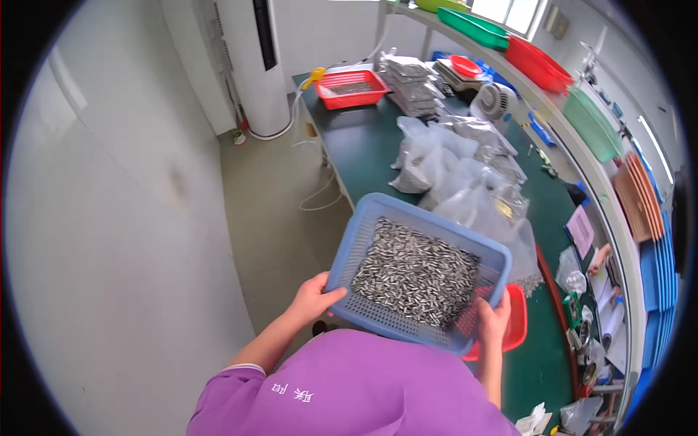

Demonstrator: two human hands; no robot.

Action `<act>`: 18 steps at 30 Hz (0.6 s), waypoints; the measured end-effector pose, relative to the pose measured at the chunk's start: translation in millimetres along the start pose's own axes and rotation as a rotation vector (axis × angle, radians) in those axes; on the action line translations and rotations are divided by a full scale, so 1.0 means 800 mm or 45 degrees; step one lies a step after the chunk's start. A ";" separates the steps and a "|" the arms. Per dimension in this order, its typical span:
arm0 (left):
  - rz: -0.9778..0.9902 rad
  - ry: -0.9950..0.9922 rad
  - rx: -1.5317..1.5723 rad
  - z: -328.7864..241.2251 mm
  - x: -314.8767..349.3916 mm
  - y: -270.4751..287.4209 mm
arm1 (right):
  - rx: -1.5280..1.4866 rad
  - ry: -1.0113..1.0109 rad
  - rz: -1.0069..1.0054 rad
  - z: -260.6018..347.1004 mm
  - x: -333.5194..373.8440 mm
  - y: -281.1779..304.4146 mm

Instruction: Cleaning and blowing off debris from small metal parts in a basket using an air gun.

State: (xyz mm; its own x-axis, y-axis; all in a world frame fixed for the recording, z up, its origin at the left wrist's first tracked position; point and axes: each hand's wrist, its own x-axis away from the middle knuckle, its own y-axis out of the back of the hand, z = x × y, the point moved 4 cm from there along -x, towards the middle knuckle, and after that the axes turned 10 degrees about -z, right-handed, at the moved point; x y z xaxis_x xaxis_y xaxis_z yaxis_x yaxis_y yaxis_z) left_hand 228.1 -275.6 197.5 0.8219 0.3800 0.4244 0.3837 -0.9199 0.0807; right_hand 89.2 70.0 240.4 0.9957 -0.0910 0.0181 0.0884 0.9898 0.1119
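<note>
A blue plastic basket (347,251) with slotted walls is held in front of my body, tilted a little. Many small shiny metal pins (414,272) cover its bottom. My left hand (318,296) grips the basket's near left corner, thumb over the rim. At the near right side, my right hand (493,317) clasps the rim, its thumb on the inner wall. Partly hidden beneath the basket's right end is a red tray (517,320) on the green table (363,149). Clear plastic bags (465,185) lie just beyond the basket.
A red basket (352,99) with small parts stands at the table's far left, beside stacked silver packets (413,83). A small white fan (496,102) is behind the bags. Along the right runs a shelf with coloured trays (538,64). A grey wall (131,218) rises on the left.
</note>
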 end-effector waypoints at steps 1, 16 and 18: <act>-0.130 0.049 -0.035 0.014 0.002 0.051 | -0.075 -0.080 0.089 -0.003 0.002 -0.072; -1.116 0.356 0.194 0.247 -0.019 0.357 | 0.438 -0.124 1.120 -0.256 -0.005 -0.610; -1.149 0.347 0.226 0.278 -0.058 0.380 | 0.596 -0.098 1.159 -0.273 -0.022 -0.664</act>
State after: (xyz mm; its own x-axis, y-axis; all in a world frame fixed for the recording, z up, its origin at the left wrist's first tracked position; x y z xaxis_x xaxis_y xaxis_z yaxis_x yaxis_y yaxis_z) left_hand 400.2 -551.9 2.0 0.0681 0.8820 0.4662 0.9009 -0.2552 0.3511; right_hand 30.6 -429.9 -36.4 0.6736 0.6499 0.3520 -0.7360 0.5464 0.3997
